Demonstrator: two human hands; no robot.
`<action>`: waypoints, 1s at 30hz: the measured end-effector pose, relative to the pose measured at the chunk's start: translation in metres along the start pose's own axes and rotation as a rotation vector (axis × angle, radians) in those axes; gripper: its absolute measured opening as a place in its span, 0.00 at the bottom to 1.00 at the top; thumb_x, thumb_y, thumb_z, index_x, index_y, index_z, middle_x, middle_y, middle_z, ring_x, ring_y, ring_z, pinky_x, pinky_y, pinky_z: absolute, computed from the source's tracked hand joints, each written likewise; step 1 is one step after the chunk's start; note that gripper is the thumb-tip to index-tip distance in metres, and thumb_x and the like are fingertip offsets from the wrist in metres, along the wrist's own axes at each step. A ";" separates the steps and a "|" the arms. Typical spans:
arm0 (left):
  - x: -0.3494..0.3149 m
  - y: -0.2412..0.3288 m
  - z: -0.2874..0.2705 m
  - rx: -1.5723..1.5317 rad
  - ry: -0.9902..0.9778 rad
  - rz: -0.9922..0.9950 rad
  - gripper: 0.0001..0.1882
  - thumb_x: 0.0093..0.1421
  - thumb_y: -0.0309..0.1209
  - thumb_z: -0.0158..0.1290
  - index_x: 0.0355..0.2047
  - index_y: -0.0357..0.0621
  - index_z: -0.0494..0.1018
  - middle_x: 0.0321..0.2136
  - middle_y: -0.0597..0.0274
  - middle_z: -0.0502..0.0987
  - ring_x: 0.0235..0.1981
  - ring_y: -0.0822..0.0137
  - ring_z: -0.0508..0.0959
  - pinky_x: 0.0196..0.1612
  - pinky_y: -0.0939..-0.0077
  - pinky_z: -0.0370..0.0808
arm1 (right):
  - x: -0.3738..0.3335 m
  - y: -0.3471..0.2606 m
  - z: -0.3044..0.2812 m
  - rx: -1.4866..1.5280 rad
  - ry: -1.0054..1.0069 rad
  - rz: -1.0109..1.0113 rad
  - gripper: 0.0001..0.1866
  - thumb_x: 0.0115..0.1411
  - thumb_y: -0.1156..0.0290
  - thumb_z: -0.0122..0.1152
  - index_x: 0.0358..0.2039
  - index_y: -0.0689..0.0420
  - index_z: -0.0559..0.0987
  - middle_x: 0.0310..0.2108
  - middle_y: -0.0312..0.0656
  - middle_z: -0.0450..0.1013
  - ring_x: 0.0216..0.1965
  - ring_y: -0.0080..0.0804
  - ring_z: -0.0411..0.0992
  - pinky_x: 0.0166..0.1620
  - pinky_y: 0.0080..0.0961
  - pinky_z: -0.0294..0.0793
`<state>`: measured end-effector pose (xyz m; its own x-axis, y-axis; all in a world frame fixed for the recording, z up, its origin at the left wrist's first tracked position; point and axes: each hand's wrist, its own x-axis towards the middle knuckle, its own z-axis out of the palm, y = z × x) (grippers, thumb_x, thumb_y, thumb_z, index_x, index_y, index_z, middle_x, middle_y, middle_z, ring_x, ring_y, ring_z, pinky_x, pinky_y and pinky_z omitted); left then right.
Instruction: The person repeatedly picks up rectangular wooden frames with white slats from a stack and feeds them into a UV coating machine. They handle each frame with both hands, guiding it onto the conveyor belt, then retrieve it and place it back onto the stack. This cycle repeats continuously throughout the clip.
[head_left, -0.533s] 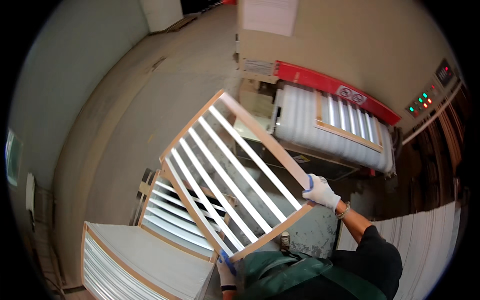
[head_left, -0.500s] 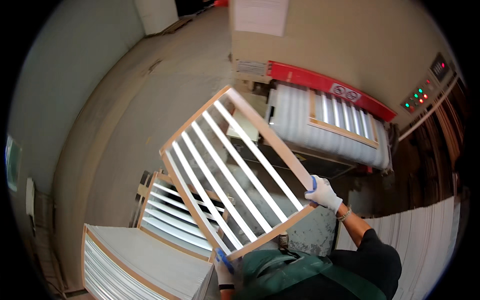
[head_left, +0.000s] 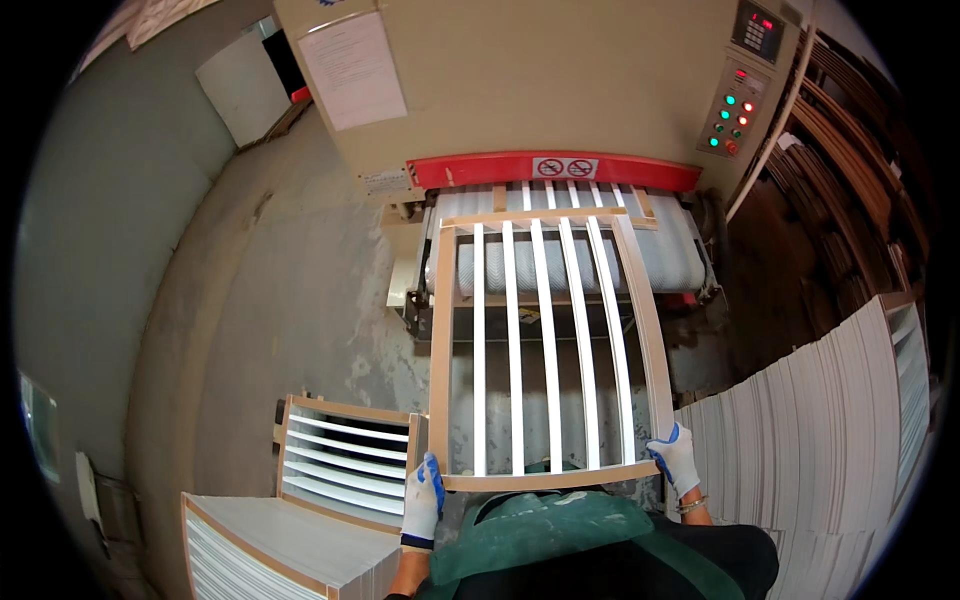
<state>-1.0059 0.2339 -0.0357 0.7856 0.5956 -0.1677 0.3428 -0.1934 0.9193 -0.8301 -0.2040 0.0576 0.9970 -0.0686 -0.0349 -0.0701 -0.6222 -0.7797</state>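
Holding a slatted wooden frame (head_left: 545, 350) out flat in front of you, you grip its near corners with both gloved hands at the bottom centre of the frame. Your left hand (head_left: 421, 497) is closed around the lower left corner, fingers wrapped over the rail; your right hand (head_left: 677, 459) is clamped on the lower right corner in the same way. The frame runs straight up the middle of the picture, its white slats lengthwise between pale wood rails, and its far end lies on the ribbed grey conveyor belt (head_left: 680, 255) of the beige machine (head_left: 540, 90) in the upper centre, just below the red guard bar (head_left: 470, 170). A control panel (head_left: 735, 115) with green and red lights sits at the machine's upper right. At the lower left, a stack of similar slatted frames (head_left: 340, 455) stands just beside your left hand, with a stack of white panels (head_left: 270, 545) below it. More white panels (head_left: 830, 400) are piled at the right.
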 end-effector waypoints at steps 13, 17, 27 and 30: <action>0.040 0.041 0.056 0.278 -0.064 0.212 0.32 0.74 0.50 0.33 0.40 0.31 0.75 0.34 0.32 0.76 0.41 0.36 0.76 0.44 0.55 0.72 | 0.067 0.031 -0.020 0.052 -0.014 0.029 0.10 0.46 0.75 0.70 0.27 0.63 0.78 0.19 0.41 0.75 0.20 0.26 0.75 0.25 0.28 0.73; 0.055 0.036 0.069 0.192 -0.003 0.368 0.33 0.73 0.51 0.33 0.36 0.31 0.74 0.30 0.35 0.77 0.37 0.39 0.78 0.42 0.51 0.73 | 0.091 0.014 -0.027 0.077 -0.091 0.009 0.09 0.49 0.73 0.69 0.25 0.63 0.76 0.18 0.40 0.74 0.17 0.28 0.74 0.22 0.28 0.72; 0.076 0.091 0.077 -0.337 -0.177 0.102 0.30 0.74 0.50 0.38 0.43 0.31 0.76 0.32 0.50 0.80 0.32 0.64 0.83 0.31 0.73 0.79 | 0.148 0.007 -0.024 0.014 -0.107 -0.010 0.11 0.55 0.68 0.69 0.25 0.62 0.78 0.18 0.34 0.70 0.18 0.22 0.69 0.23 0.26 0.68; 0.085 0.100 0.078 -0.359 -0.196 0.015 0.32 0.72 0.52 0.41 0.43 0.31 0.77 0.32 0.53 0.80 0.33 0.66 0.82 0.34 0.76 0.81 | 0.160 0.006 -0.022 0.237 -0.141 -0.003 0.11 0.56 0.68 0.69 0.22 0.57 0.77 0.16 0.29 0.66 0.17 0.19 0.65 0.21 0.23 0.62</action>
<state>-0.8650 0.2040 0.0142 0.8844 0.4283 -0.1857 0.1561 0.1035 0.9823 -0.6713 -0.2360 0.0613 0.9930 0.0527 -0.1060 -0.0742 -0.4209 -0.9041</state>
